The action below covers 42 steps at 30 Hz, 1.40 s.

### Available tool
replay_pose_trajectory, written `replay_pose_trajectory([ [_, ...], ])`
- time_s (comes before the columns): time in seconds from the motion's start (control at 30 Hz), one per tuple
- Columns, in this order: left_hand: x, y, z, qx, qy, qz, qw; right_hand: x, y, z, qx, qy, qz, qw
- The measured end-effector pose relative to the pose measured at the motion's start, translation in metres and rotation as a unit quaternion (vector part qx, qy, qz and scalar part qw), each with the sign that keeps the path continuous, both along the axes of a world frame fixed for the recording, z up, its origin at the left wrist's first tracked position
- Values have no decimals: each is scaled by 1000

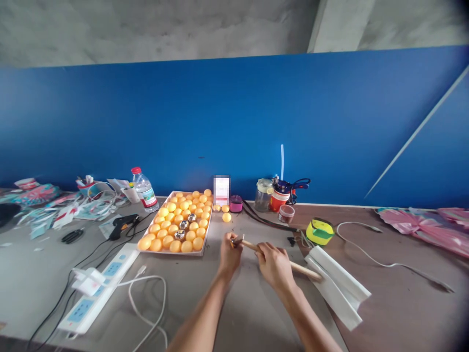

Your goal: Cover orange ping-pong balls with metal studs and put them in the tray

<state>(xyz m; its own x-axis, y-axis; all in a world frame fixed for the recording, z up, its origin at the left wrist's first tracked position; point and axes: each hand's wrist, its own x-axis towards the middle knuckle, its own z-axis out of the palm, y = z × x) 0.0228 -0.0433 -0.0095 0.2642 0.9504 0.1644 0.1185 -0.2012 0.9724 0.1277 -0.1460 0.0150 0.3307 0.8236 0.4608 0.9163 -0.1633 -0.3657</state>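
My right hand is wrapped round a pale wooden stick, which slants from upper left to lower right above the table. At the stick's left end is a small dark, shiny metal-looking piece; its kind is hard to make out. My left hand is closed at that end, its fingers curled by the metal piece and hiding part of what they grip. Left of my hands stands a shallow white box filled with orange balls and a few silver balls.
Loose orange balls lie beyond my left hand. On the right are a folded white sheet, a yellow-green tape measure and a cable. A power strip, glue gun and water bottle stand left. A blue partition rises behind.
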Motion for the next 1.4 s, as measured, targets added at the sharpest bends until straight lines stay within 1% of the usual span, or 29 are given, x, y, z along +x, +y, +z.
replay_pose_trajectory([
  [0.07,-1,0,0,3,-1,3,1000,0,1,-1,1,4,0,1000],
  [0.2,-3,-1,-2,18,-13,-15,1000,3,2,-1,57,12,-9,998],
  [0.3,-3,-3,-3,25,-13,-22,999,4,3,-2,72,8,-8,997],
  [0.4,-2,-4,-1,27,-2,-33,999,6,3,-3,85,-1,-6,996],
  [0.53,-2,-6,1,59,9,-29,998,7,3,-4,123,-10,-16,992],
  [0.6,-2,-6,0,82,6,-23,996,6,3,-3,114,-4,-16,993],
  [0.7,-3,-2,-6,115,-5,-2,993,0,3,-1,52,4,3,999],
  [0.77,-4,0,-9,123,-13,0,992,-2,3,1,29,5,17,999],
  [0.83,-4,0,-10,131,-13,-2,991,-1,2,3,46,3,20,999],
  [0.9,-4,-2,-9,139,-2,8,990,2,1,4,80,4,11,997],
  [0.97,-3,-4,-9,143,15,19,989,5,1,4,94,8,5,996],
  [1.03,-2,-6,-10,150,19,16,988,5,1,4,74,12,11,997],
  [1.13,-2,-6,-12,154,7,-5,988,2,1,4,43,8,28,999],
  [1.2,-2,-6,-12,153,5,-5,988,1,1,5,66,1,26,998],
  [1.3,-2,-7,-10,149,14,17,989,2,0,6,114,1,14,993],
  [1.33,-2,-7,-9,145,18,17,989,2,0,6,112,4,13,994],
  [1.4,-2,-7,-9,143,25,8,989,1,1,4,77,7,14,997],
])
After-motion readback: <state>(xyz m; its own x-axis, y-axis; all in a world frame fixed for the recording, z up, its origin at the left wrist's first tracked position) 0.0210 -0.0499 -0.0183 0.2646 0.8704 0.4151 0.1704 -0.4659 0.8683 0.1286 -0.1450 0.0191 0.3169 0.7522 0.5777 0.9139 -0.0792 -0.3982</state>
